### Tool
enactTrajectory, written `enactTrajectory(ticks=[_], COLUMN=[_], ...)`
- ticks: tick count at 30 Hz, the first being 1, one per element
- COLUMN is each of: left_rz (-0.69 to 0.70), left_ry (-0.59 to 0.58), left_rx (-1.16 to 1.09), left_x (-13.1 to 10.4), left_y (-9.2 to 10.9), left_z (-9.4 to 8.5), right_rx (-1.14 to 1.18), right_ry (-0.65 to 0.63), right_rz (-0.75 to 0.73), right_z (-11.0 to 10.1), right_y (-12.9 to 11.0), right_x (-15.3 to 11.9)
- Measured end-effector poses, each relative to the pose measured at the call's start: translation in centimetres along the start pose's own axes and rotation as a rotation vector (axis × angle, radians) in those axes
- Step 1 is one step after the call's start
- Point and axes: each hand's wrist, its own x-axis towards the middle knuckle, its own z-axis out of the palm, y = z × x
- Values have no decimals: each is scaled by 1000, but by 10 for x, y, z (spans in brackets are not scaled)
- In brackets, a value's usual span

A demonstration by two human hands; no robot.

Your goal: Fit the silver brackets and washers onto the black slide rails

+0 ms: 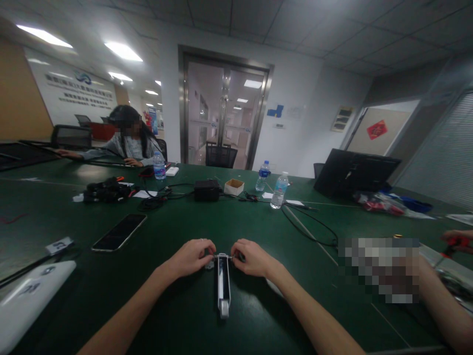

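A long, narrow white frame with a dark slot (223, 283) lies on the green table, its white block-like end toward me. At its far end, my left hand (195, 256) is closed with finger and thumb together at the left side. My right hand (253, 259) pinches at the opposite side. Small metal-looking bits show at the fingertips of both hands, too small to name. Under the left fingertips sits a small greyish piece (210, 265), its kind unclear.
A phone (120, 232) and a white device (37, 296) lie left. Beyond are a black box (207, 190), a small open carton (234, 186), water bottles (280, 191) and cables. A co-worker's hand with a red-handled screwdriver (453, 245) is at right; another person sits far left.
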Motion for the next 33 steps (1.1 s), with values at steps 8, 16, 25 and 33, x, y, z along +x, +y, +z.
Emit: enactTrajectory(ticks=[8, 16, 25, 33], left_rz=[-40, 7, -20, 6], left_ry=[-21, 7, -18, -10], left_rx=[0, 3, 4, 74], left_x=[-1, 0, -2, -2], left_y=[0, 2, 3, 11], left_z=[0, 0, -1, -4], right_rx=[11, -7, -2, 4], right_ry=[-14, -18, -14, -22], right_rz=[14, 8, 19, 27], right_z=[-3, -4, -5, -4], right_y=[-1, -5, -4, -4], right_x=[-1, 0, -1, -1])
